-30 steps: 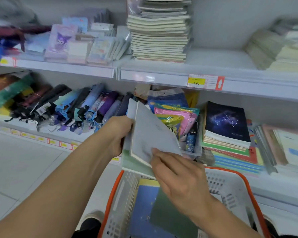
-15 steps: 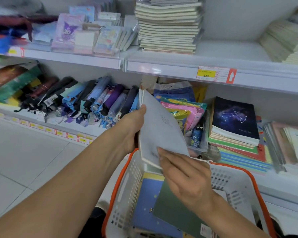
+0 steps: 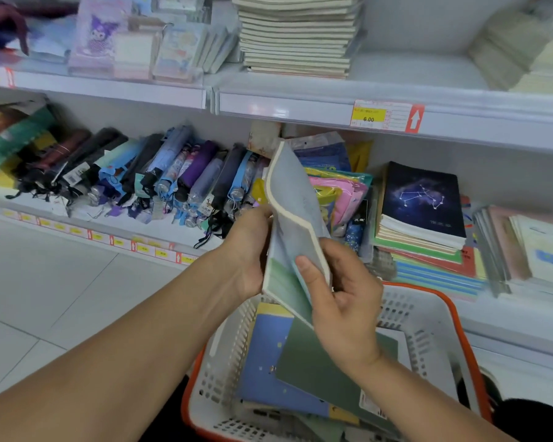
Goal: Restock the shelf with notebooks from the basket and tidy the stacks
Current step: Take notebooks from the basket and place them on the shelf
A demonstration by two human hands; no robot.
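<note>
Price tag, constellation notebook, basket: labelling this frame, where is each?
price tag (image 3: 368, 114): head view, its yellow patch.
constellation notebook (image 3: 420, 196): head view, middle of its dark cover.
basket (image 3: 452, 309): head view, orange rim at right.

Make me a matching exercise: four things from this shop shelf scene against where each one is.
Things:
1. pale grey-blue notebooks
2. dark starry constellation notebook
3. dark green flat notebook
4. folded umbrellas in a row

Places:
A. in the white plastic basket with orange rim
B. lower shelf, left
C. held between left hand and right hand
D. top of a stack, lower shelf, right

Pairs: 1-C, 2-D, 3-A, 4-B
</note>
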